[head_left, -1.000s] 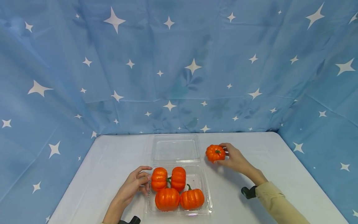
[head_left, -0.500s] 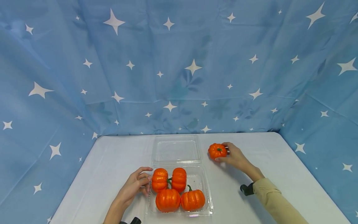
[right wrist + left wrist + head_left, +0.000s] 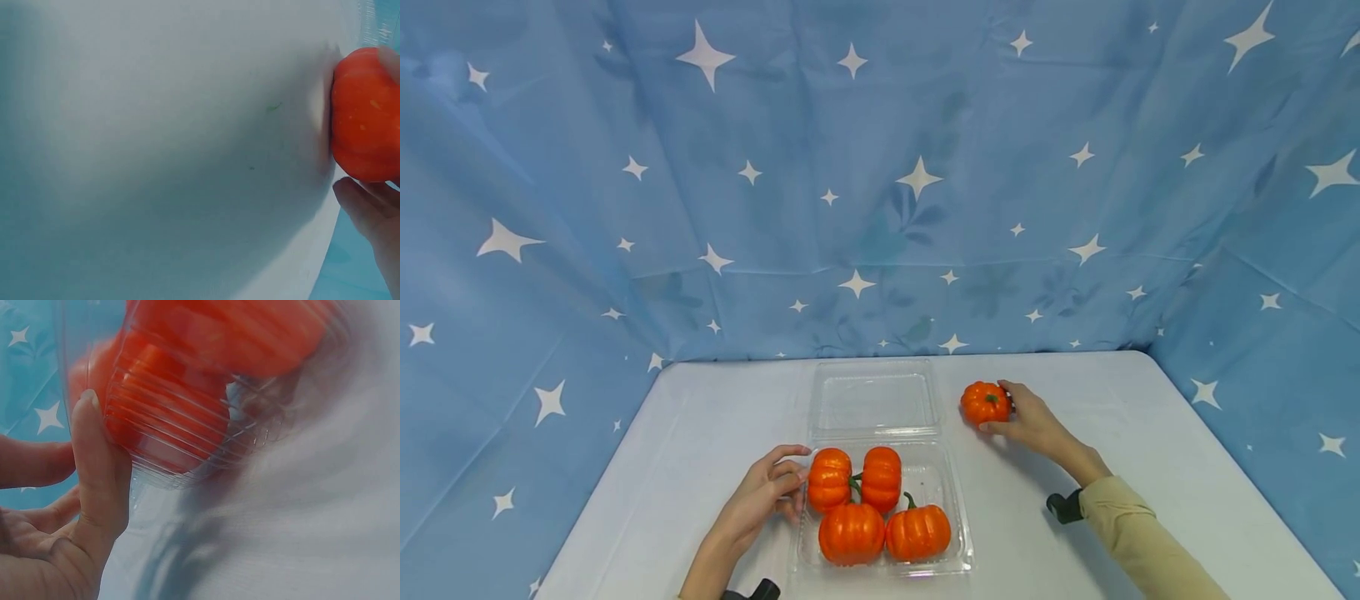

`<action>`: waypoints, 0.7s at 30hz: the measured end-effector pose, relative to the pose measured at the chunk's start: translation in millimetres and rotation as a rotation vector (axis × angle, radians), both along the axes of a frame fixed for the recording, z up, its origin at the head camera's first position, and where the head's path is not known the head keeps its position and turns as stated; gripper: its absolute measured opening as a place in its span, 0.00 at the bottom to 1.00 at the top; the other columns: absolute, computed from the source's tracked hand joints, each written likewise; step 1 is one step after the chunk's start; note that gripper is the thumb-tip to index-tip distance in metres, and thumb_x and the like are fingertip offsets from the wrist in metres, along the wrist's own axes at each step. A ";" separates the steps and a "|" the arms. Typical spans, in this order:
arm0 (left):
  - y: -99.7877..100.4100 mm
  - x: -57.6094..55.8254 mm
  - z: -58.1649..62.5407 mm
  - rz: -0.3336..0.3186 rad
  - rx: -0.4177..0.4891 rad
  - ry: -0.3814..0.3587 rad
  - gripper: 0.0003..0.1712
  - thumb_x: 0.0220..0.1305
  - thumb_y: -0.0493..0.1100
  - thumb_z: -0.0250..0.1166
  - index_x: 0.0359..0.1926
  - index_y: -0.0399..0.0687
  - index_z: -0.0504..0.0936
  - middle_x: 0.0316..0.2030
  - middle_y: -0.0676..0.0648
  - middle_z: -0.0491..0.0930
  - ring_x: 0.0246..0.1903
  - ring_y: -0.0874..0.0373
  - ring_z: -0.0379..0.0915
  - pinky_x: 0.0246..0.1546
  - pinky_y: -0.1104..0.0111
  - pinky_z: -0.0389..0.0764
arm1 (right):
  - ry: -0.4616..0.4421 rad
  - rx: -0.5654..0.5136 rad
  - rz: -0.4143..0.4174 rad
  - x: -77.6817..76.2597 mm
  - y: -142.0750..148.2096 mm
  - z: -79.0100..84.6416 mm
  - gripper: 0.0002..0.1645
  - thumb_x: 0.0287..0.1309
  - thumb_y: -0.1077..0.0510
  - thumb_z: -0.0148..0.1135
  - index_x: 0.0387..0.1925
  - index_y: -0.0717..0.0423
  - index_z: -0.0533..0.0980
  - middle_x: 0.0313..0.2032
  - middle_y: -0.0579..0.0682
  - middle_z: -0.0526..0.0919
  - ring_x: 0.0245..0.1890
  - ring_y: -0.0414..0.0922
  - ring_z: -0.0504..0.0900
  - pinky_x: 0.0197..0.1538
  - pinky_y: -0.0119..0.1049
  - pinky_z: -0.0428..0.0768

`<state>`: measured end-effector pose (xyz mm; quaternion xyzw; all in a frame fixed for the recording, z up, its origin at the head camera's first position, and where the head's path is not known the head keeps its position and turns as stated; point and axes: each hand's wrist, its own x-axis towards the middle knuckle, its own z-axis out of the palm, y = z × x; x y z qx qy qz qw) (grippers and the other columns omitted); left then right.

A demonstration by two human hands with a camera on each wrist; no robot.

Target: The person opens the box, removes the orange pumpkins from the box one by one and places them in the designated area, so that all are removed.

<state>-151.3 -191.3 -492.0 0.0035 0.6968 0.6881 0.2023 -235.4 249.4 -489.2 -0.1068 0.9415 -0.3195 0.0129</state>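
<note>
My right hand (image 3: 1032, 423) holds a small orange pumpkin (image 3: 985, 403) with a green stem, thumb on the near side and fingers round the far side. In the right wrist view this pumpkin (image 3: 365, 119) is at the white tabletop, right of the plastic box. My left hand (image 3: 763, 492) rests at the left wall of a clear plastic clamshell box (image 3: 957, 492), its fingers loosely bent. A digit (image 3: 100, 456) touches the ribbed wall in the left wrist view. Several orange pumpkins (image 3: 852, 535) with green stems lie in the box, leaving its back right corner bare.
The box's clear lid (image 3: 874, 402) lies folded back flat behind it. White cloth covers the table (image 3: 715, 408). A blue curtain (image 3: 880, 217) with white stars stands behind and at both sides. Each wrist wears a dark camera (image 3: 1064, 507).
My right hand has shifted slightly to the right and back with the pumpkin, which now sits lower against the table. The left hand and the pumpkins in the box stay put.
</note>
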 end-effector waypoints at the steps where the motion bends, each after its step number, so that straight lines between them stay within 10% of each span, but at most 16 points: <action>1: 0.0 0.0 0.0 0.001 0.001 0.001 0.29 0.71 0.34 0.58 0.70 0.33 0.63 0.31 0.47 0.77 0.23 0.57 0.74 0.22 0.69 0.82 | 0.000 0.003 -0.002 0.7 -0.1 0.8 0.52 0.56 0.52 0.77 0.69 0.77 0.61 0.64 0.76 0.70 0.60 0.69 0.75 0.62 0.63 0.77; 21: 0.8 -0.1 -2.7 0.011 -0.011 0.014 0.28 0.70 0.32 0.56 0.69 0.32 0.64 0.31 0.48 0.77 0.23 0.57 0.74 0.22 0.69 0.82 | 0.285 0.007 0.067 38.7 -13.2 29.8 0.44 0.53 0.57 0.79 0.66 0.69 0.68 0.65 0.67 0.71 0.64 0.66 0.73 0.62 0.66 0.76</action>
